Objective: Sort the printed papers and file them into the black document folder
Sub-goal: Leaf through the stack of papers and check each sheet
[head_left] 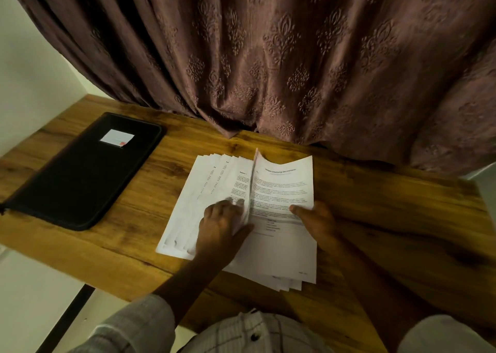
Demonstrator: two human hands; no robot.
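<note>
Papers (208,191): a stack of printed white sheets lying on the middle of the table, fanned out to the left so that several edges show side by side; more corners stick out at the near right end.
Top sheet (284,186): printed with a heading and paragraphs, its left edge lifted and standing up off the stack, its far edge curled.
Left hand (218,229): lies on the fanned sheets just left of the raised edge, fingers bent with the tips down on the paper, thumb stretched toward the raised sheet; it is blurred, and I cannot tell whether it grips a sheet or only presses.
Right hand (315,221): pinches the right edge of the top sheet, thumb on the printed face, the other fingers hidden under the paper.
Folder (80,175): black, closed, flat on the table well to the left of the papers, with a small white label (117,137) near its far end.
Table (375,205): brown wood with a strong grain.
Curtain (268,57): brown patterned cloth hanging behind, its hem resting on the table's far edge.
Sleeve (134,326): pale checked cloth on the left arm.
</note>
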